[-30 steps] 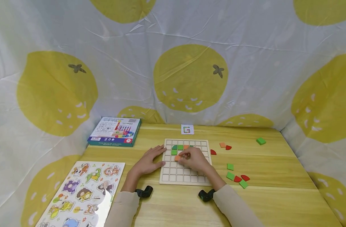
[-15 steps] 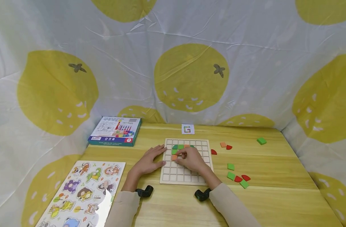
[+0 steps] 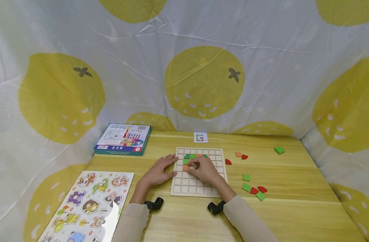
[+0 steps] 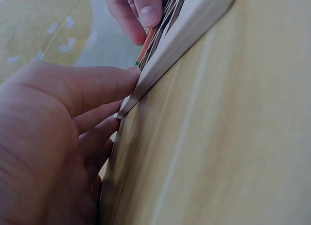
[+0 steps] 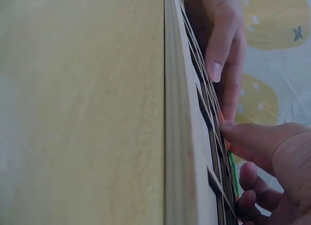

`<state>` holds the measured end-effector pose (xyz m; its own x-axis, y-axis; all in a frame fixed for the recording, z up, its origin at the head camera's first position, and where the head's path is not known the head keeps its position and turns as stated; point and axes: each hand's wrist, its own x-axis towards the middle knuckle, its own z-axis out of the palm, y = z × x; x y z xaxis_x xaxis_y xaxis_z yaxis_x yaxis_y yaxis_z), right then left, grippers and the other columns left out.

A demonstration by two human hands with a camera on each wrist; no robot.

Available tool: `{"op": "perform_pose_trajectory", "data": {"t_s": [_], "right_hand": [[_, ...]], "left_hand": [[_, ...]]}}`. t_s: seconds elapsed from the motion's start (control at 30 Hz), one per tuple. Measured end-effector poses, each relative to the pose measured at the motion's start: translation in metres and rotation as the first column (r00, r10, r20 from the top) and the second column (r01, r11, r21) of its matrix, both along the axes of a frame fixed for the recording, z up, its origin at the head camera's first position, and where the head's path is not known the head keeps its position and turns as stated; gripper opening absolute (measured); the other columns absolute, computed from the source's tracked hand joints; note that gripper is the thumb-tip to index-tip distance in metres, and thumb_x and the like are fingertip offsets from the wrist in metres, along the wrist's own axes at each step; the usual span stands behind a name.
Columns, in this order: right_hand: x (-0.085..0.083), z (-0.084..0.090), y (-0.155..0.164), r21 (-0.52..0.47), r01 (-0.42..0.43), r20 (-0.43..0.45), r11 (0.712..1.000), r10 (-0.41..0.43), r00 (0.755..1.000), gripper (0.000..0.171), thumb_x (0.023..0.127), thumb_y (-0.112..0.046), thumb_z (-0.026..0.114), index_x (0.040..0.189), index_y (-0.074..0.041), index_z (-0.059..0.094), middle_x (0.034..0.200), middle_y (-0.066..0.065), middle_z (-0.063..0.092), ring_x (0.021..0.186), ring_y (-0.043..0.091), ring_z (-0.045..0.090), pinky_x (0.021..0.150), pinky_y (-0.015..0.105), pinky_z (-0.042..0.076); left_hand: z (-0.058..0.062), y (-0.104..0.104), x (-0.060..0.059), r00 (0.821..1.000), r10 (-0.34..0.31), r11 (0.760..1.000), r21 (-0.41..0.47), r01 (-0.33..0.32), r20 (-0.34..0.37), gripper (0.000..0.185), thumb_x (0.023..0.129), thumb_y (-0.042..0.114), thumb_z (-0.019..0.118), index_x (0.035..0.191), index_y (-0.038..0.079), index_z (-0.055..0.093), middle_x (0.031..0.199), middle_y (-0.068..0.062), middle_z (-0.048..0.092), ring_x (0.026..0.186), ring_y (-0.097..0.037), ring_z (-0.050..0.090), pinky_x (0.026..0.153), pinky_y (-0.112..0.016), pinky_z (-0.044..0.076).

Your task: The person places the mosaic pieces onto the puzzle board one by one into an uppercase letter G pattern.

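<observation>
A pale wooden grid board (image 3: 196,191) lies on the table in the head view. Green and orange tiles sit in its upper cells, partly behind my right hand. My right hand (image 3: 206,170) is over the board, its thumb and forefinger pinching the right side of an orange square tile (image 3: 185,167). That tile sits in a cell just below a green square tile (image 3: 186,161). With fingers spread, my left hand (image 3: 159,171) rests at the board's left edge, thumb and fingertips touching it. The right wrist view shows the right thumb (image 5: 252,137) against the orange tile.
Right of the board lie several loose green squares (image 3: 246,177), red quarter-circles (image 3: 262,189) and an orange square (image 3: 238,154). Behind it is a small pattern card (image 3: 200,137). A boxed set (image 3: 122,139) and an animal puzzle board (image 3: 87,205) are on the left.
Over the last second, my right hand has moved slightly left and set the tilted orange tile flat into its cell. Between half a second ago and now it stays put. My left hand has not moved.
</observation>
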<state>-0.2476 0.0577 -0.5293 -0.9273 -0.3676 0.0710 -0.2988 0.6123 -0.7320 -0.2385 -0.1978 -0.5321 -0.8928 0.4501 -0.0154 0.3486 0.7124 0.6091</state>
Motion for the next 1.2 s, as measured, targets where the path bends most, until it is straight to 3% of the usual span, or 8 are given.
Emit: {"op": "perform_pose_trajectory", "data": {"t_s": [0.5,0.87,1.2], "right_hand": [[0.011,0.007,0.031,-0.102,0.06,0.015,0.993,-0.059,0.998,0.015,0.09,-0.025,0.081,0.104,-0.019,0.081,0.08,-0.003,0.059,0.074,0.014,0.052,0.065,0.025,0.043],[0.021,0.014,0.087,-0.071,0.092,-0.007,0.993,-0.093,0.996,0.027,0.088,-0.024,0.084,0.111,-0.012,0.08,0.083,-0.003,0.059,0.074,0.016,0.049,0.063,0.023,0.04],[0.031,0.016,0.15,-0.018,0.085,-0.076,0.996,-0.086,0.993,0.033,0.086,-0.026,0.085,0.116,-0.014,0.079,0.099,0.003,0.067,0.089,0.02,0.057,0.075,0.029,0.05]], "left_hand": [[0.002,0.001,0.0,1.0,0.011,1.0,-0.005,-0.011,0.022,0.065,0.099,0.039,0.064,0.159,0.022,0.043,0.17,0.002,0.03,0.16,-0.027,0.02,0.132,-0.049,0.01],[0.002,0.002,0.002,1.0,0.002,1.0,0.001,-0.002,0.014,0.065,0.099,0.036,0.065,0.159,0.019,0.044,0.17,-0.001,0.031,0.16,-0.029,0.021,0.132,-0.051,0.01],[0.0,0.002,0.002,1.0,-0.004,1.0,0.01,0.005,-0.028,0.065,0.099,0.035,0.065,0.158,0.016,0.045,0.168,-0.006,0.034,0.158,-0.034,0.025,0.131,-0.054,0.014]]}}
